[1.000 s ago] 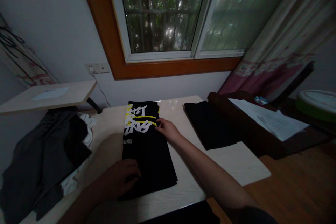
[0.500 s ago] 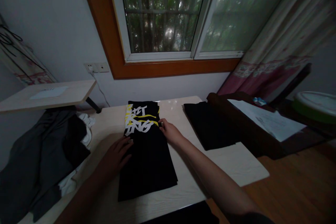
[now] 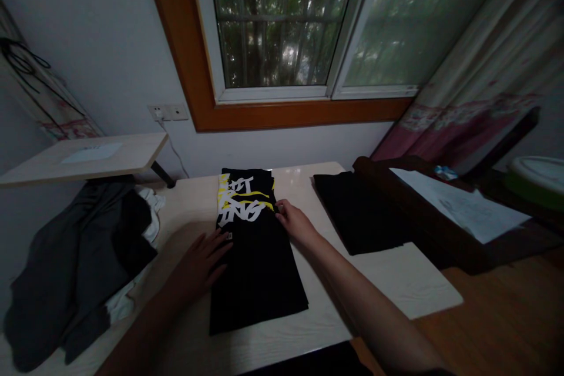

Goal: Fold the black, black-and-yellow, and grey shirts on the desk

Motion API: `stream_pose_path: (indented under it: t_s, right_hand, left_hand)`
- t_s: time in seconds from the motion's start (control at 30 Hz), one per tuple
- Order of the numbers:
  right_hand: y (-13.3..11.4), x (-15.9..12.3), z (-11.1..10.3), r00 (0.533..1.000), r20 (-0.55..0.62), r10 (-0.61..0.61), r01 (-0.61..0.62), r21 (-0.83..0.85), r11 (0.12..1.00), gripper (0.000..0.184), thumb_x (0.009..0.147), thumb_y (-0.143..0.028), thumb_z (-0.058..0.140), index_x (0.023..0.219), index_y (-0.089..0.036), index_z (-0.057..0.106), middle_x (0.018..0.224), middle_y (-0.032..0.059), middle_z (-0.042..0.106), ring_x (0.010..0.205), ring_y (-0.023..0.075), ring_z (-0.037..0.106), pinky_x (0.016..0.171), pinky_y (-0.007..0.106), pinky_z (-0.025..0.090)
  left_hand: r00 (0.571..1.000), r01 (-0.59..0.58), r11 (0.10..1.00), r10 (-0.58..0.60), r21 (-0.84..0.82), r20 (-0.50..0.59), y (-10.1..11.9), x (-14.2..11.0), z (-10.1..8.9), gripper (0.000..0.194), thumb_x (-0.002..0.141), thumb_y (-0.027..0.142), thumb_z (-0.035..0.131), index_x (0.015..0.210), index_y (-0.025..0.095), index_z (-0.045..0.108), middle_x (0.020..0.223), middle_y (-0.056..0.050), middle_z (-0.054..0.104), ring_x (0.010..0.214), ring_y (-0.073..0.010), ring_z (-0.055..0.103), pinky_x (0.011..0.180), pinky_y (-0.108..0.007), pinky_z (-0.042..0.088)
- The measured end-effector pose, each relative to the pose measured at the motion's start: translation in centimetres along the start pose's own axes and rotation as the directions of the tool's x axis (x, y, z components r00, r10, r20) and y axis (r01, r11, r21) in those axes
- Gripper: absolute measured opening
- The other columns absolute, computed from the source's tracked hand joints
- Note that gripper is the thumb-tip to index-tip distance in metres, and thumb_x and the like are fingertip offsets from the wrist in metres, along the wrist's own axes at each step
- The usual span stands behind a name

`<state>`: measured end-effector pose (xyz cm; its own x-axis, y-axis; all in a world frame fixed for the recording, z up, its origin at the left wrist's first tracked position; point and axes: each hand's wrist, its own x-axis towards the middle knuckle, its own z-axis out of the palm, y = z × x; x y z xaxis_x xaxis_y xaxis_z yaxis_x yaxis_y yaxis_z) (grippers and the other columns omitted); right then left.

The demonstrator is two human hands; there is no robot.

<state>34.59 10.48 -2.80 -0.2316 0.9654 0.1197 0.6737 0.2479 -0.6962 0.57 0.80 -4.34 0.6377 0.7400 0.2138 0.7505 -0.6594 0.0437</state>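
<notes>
A folded black T-shirt (image 3: 259, 282) lies lengthwise on the pale table (image 3: 185, 200), with white lettering and yellow stripes printed on its far end. My left hand (image 3: 205, 258) rests over its left edge just below the print, fingers stretched out and slightly spread. On the opposite side, my right hand (image 3: 293, 222) has its fingers bent and closed at the right edge beside the lettering, seemingly pinching the cloth there. The fingertips of that hand are partly hidden.
To the right lies another folded black garment (image 3: 361, 211). A heap of dark grey clothes (image 3: 74, 264) sits at the left below a small raised shelf (image 3: 132, 155). Beyond the table are a wall and window; dark furniture with a paper sheet (image 3: 458, 202) stands at right.
The view has turned slightly left, so everything appears shifted a little to the right. Both hands keep their places on the T-shirt, which looks unchanged.
</notes>
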Motion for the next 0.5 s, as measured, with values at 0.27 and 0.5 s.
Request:
stream_pose_path:
  t_s: [0.27, 0.5]
  right_hand:
    - [0.1, -1.0, 0.2, 0.997, 0.071, -0.039, 0.035, 0.061, 0.997, 0.049, 0.089, -0.028, 0.065, 0.136, -0.025, 0.052, 0.086, -0.0012, 0.06, 0.082, 0.0184, 0.058, 0.076, 0.028, 0.042]
    - [0.5, -1.8, -0.4, 1.0, 0.027, -0.014, 0.008, 0.207, 0.978, 0.039, 0.092, -0.032, 0.056, 0.131, -0.026, 0.052, 0.086, -0.0028, 0.056, 0.083, 0.0183, 0.057, 0.077, 0.03, 0.044]
  left_hand:
    - [1.0, -0.021, 1.0, 0.021, -0.02, 0.017, 0.2, -0.1, -0.3, 0.052, 0.103, 0.037, 0.048, 0.155, 0.034, 0.04, 0.162, -0.003, 0.041, 0.15, -0.0246, 0.035, 0.124, -0.054, 0.024]
    - [0.999, -0.022, 0.999, 0.023, -0.038, 0.024, 0.2, -0.1, -0.4, 0.052, 0.103, 0.036, 0.047, 0.154, 0.035, 0.04, 0.163, -0.003, 0.041, 0.151, -0.0248, 0.034, 0.124, -0.055, 0.023]
